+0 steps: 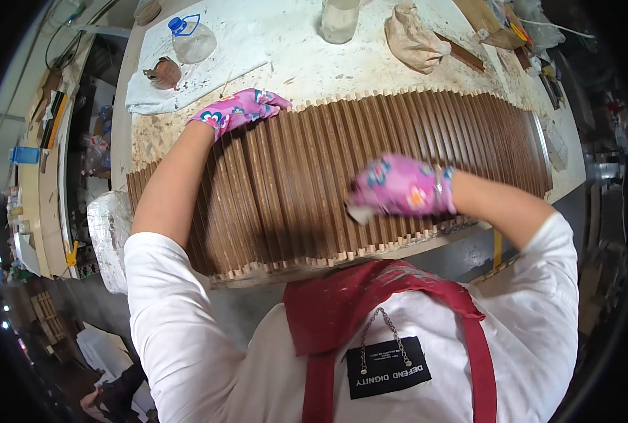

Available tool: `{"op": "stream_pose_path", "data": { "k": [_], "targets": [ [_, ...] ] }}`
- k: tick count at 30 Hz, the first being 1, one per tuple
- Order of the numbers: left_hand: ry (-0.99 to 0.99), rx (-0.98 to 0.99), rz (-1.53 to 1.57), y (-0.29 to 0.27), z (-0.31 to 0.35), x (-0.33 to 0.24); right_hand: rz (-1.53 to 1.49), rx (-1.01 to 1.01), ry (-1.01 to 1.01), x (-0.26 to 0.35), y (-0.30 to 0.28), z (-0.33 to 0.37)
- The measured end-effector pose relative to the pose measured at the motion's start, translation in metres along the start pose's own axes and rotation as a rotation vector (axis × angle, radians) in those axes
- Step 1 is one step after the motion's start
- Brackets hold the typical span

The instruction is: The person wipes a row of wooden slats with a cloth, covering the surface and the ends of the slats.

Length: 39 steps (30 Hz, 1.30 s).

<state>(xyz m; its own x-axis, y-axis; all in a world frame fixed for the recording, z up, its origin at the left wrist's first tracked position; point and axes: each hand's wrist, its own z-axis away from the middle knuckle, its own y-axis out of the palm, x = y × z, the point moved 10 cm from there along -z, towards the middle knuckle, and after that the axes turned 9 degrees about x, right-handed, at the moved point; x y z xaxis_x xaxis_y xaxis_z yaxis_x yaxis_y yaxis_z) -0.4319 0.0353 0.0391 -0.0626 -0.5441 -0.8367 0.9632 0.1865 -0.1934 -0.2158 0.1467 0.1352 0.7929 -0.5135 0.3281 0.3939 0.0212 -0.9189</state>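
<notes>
I judge the brown strips [314, 151], side by side across the bench [300, 74], stiff and light, best held by their ends. My left hand [247, 111] rests at their far ends, grip unclear; my blurred right hand [407, 185] curls around a pale pad [361, 213].

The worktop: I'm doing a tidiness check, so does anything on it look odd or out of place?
Yes: beyond the row of brown slats, the pale worktop is scattered with brown flecks and stains, so it looks soiled. The slats' near ends look uneven.
</notes>
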Motion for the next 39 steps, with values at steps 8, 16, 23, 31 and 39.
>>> {"op": "stream_pose_path", "data": {
  "k": [8, 16, 23, 31, 39],
  "targets": [
    [0.007, -0.016, -0.027, 0.008, -0.010, -0.018, -0.184, -0.413, 0.335, -0.138, -0.047, -0.025],
    [0.042, -0.050, -0.032, 0.004, 0.001, -0.018, -0.088, 0.056, -0.064, 0.011, 0.010, 0.032],
    [0.005, -0.047, -0.238, 0.001, -0.007, -0.025, -0.024, -0.204, 0.199, -0.034, -0.012, -0.023],
    [0.113, -0.218, -0.084, -0.007, 0.003, -0.052, -0.176, -0.159, 0.120, -0.012, -0.004, 0.060],
    [0.069, 0.099, 0.096, 0.049, -0.062, -0.042, 0.052, -0.391, 0.304, -0.121, -0.034, -0.006]
  ]
}}
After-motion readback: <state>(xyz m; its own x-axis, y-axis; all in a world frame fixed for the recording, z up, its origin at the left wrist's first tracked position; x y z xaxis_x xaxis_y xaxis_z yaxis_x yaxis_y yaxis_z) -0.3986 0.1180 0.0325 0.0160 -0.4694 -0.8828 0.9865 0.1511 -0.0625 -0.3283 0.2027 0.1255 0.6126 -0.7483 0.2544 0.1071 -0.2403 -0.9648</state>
